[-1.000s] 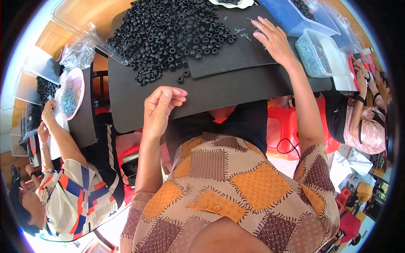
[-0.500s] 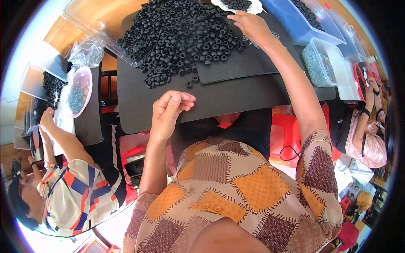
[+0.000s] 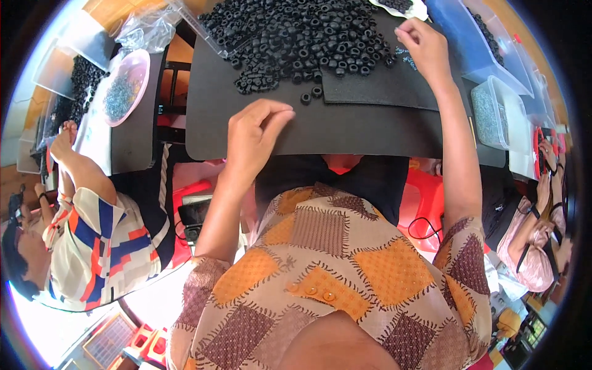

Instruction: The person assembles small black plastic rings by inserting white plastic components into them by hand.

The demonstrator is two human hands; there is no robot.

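A large pile of small black ring-shaped rubber parts [image 3: 308, 40] covers the far part of the dark table. Two loose black rings [image 3: 311, 95] lie at its near edge, by the corner of a flat black mat [image 3: 382, 92]. My left hand [image 3: 253, 135] hovers just nearer than these rings, thumb and forefinger brought together; anything between them is too small to make out. Over the mat's far right, my right hand [image 3: 427, 52] is closed in a pinch, its content hidden. Beside its fingers lie small silvery-blue bits [image 3: 405, 58].
A white dish [image 3: 421, 11] of black parts stands at the far right. Clear tubs [image 3: 518, 108] and a blue bin [image 3: 453, 37] line the right side. Leftward, a co-worker [image 3: 102, 228] sits at another table with a pink bowl [image 3: 143, 86]; another person [image 3: 530, 246] is at right.
The view has shifted, moving the table leftovers rightward and up in the picture. My left hand has turned over and pinched its fingers. My right hand has drawn back from the pile's far edge.
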